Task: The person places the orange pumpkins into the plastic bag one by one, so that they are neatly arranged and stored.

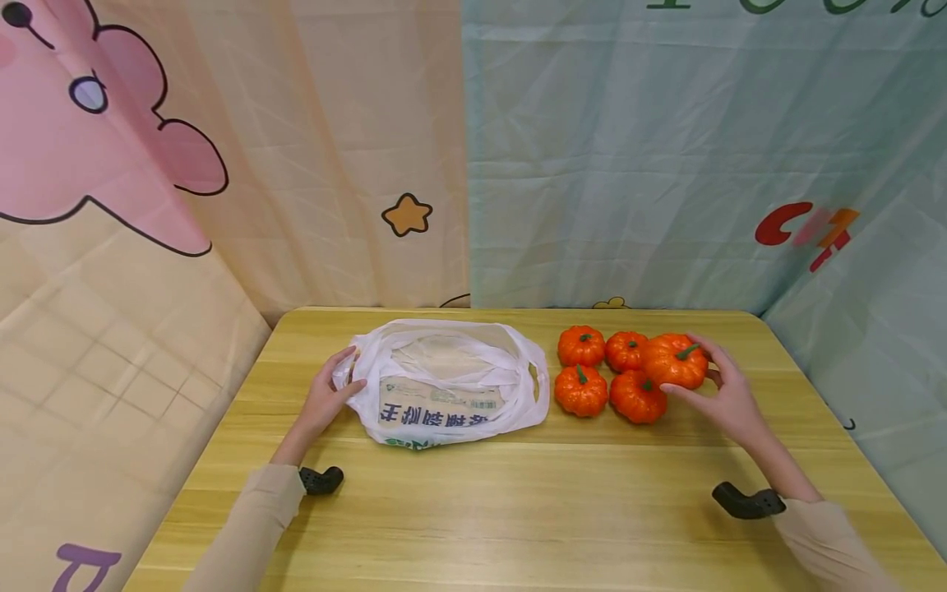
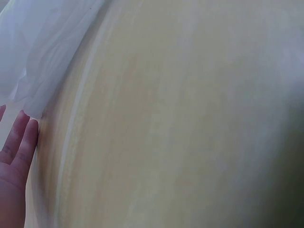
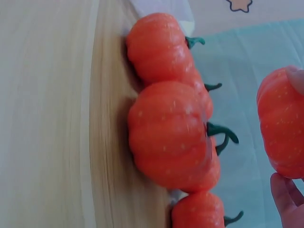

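Observation:
A white plastic bag [image 1: 533,403] lies on the table, its mouth spread wide and a printed cardboard piece [image 1: 436,403] inside. At the bag's left end, my left hand [image 1: 330,390] touches the plastic with thumb and fingers apart. Nearly straight fingers [image 2: 21,142] meet the bag's edge in the left wrist view. My right hand [image 1: 732,399] grips an orange pumpkin [image 1: 669,362] with a green stem, thumb on one side and fingers on the other. The right wrist view shows this held pumpkin [image 3: 282,128] raised beside the others. Several more pumpkins [image 1: 580,390] sit close together right of the bag.
The wooden table [image 1: 518,510] reaches back to a printed cloth backdrop [image 1: 629,164]. Cloth also hangs along both sides. A black wrist device [image 1: 321,480] is on the left forearm, and another black device [image 1: 747,501] is on the right.

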A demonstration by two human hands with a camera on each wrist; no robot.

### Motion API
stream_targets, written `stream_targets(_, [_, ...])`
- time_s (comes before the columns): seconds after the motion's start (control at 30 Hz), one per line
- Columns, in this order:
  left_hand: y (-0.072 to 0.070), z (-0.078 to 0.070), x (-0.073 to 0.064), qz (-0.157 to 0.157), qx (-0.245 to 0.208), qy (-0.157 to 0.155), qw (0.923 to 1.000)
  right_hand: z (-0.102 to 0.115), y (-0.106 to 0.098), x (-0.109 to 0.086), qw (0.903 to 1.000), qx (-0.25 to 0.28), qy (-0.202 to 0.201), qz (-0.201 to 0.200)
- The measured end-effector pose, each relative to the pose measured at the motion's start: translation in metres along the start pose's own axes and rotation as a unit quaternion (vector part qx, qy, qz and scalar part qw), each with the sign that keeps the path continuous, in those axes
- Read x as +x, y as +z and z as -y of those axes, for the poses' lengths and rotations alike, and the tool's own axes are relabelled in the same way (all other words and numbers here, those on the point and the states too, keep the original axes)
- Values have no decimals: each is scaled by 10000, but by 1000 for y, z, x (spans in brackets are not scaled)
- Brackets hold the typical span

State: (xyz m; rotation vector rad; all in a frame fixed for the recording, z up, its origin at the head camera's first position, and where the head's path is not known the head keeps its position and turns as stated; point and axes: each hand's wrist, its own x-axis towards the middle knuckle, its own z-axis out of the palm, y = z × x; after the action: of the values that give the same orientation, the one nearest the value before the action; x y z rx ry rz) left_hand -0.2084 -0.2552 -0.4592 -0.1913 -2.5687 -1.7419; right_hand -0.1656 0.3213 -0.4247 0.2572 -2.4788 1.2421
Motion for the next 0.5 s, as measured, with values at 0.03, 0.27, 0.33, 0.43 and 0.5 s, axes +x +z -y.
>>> stream_targets(0.03, [0,0,0,-3,-27,15,10000,1,2,1,10000,18,20,7])
stream_targets(0.27, [0,0,0,-9,-206,97,9997,13,20,5,9999,60,136,27])
stream_targets(0.33, [0,-1,0,-5,-143,86,9999,16,26,6,9999,42,140,19])
stream_targets(0.43, [0,-3,-1,4,-47,51,10000,21,34,8,9998,167,102,51])
stream_targets(0.5, [0,-3,-1,5,-35,38,10000,25,40,9,9995,297,58,99])
